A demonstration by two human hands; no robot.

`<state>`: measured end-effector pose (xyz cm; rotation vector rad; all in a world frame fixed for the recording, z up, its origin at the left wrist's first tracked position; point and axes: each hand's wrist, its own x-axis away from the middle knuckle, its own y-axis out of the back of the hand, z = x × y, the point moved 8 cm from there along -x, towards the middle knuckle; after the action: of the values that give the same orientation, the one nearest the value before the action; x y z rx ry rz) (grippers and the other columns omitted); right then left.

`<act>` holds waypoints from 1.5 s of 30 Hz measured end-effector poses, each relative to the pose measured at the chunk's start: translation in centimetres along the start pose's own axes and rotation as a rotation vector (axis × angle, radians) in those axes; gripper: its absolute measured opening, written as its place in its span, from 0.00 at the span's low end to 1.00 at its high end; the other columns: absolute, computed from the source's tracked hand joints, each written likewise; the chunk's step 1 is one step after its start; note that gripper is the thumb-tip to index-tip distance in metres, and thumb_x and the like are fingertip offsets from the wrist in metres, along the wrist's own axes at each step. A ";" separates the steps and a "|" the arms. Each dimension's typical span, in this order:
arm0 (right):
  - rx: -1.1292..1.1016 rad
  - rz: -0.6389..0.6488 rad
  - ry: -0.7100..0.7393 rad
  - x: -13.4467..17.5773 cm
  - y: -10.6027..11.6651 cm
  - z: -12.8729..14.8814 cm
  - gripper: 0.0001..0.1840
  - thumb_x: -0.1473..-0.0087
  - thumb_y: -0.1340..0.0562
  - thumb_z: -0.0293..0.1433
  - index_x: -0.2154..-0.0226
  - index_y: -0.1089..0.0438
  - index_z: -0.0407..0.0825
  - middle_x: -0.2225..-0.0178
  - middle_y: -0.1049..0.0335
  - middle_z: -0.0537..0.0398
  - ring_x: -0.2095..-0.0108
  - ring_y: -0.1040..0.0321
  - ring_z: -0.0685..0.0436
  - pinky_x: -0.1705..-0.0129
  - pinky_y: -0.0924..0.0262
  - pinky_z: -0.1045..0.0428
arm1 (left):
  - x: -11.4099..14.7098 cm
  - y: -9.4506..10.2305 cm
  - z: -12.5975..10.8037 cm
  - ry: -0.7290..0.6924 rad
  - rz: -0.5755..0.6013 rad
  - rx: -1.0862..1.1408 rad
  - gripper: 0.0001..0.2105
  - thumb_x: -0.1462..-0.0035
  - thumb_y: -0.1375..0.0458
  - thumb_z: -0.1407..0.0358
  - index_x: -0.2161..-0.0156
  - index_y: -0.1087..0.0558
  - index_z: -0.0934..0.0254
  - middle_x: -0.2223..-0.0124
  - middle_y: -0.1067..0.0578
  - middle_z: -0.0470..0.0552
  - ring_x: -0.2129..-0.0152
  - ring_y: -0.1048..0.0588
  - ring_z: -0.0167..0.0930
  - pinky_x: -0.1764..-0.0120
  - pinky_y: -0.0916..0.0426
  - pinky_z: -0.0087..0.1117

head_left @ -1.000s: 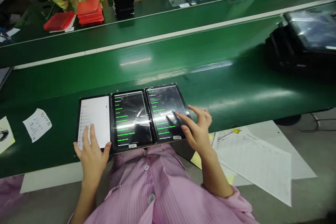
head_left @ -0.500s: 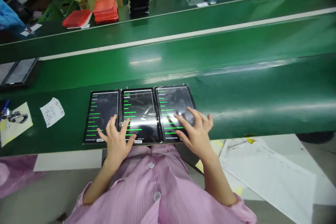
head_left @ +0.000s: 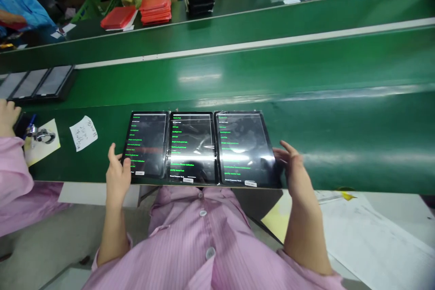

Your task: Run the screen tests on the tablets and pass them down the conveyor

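Note:
Three black tablets lie side by side in a row in front of me, their dark screens showing lines of green text. At the left tablet [head_left: 149, 145], my left hand [head_left: 118, 174] grips the lower left edge, the thumb over the corner and the fingers outside it. The middle tablet [head_left: 192, 140] is touched by neither hand. Against the outer edge of the right tablet [head_left: 243, 145] is my right hand [head_left: 295, 170], its fingers closed on that side and partly hidden by the tablet. White labels sit along the tablets' bottom edges.
A neighbour's hand [head_left: 7, 118] is at the far left, near a metal object [head_left: 41, 135] on yellow paper. A handwritten note [head_left: 84, 133] lies left of the tablets. More tablets [head_left: 50, 82] rest on the green belt [head_left: 238, 70]. Across it, a person in yellow handles red packets [head_left: 155, 7].
Both hands have moved from above the screens outward to the row's two ends. A reddish line now shows on the left tablet. The view has shifted, and a neighbour's hand has come in at left.

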<state>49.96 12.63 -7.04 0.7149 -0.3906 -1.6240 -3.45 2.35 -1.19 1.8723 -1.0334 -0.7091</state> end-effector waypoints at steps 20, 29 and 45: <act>0.541 0.148 0.338 1.2 -1.3 11.3 0.25 0.35 0.46 0.48 0.38 0.36 0.65 0.30 0.62 0.47 0.32 0.59 0.24 0.36 0.68 0.20 | 6.4 -5.2 -15.7 -0.695 0.114 -0.079 0.29 0.30 0.52 0.50 0.34 0.39 0.68 0.38 0.32 0.66 0.40 0.35 0.46 0.40 0.40 0.49; 0.460 -0.074 0.238 2.4 2.0 7.7 0.35 0.35 0.48 0.49 0.31 0.52 0.57 0.34 0.56 0.37 0.35 0.54 0.21 0.38 0.63 0.20 | 7.2 -6.4 -17.7 -0.756 0.091 -0.089 0.24 0.30 0.50 0.56 0.35 0.36 0.66 0.39 0.29 0.64 0.41 0.33 0.43 0.36 0.46 0.53; 0.378 -0.210 0.247 1.8 2.9 8.3 0.38 0.35 0.48 0.49 0.29 0.53 0.53 0.36 0.48 0.34 0.37 0.50 0.18 0.40 0.57 0.23 | 1.6 0.9 -2.4 -0.206 -0.105 -0.037 0.30 0.31 0.55 0.48 0.36 0.36 0.68 0.36 0.36 0.68 0.40 0.34 0.47 0.39 0.41 0.53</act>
<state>46.74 9.15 0.59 1.2643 -0.4592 -1.6483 -1.12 1.68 0.64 1.8612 -1.0474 -0.9930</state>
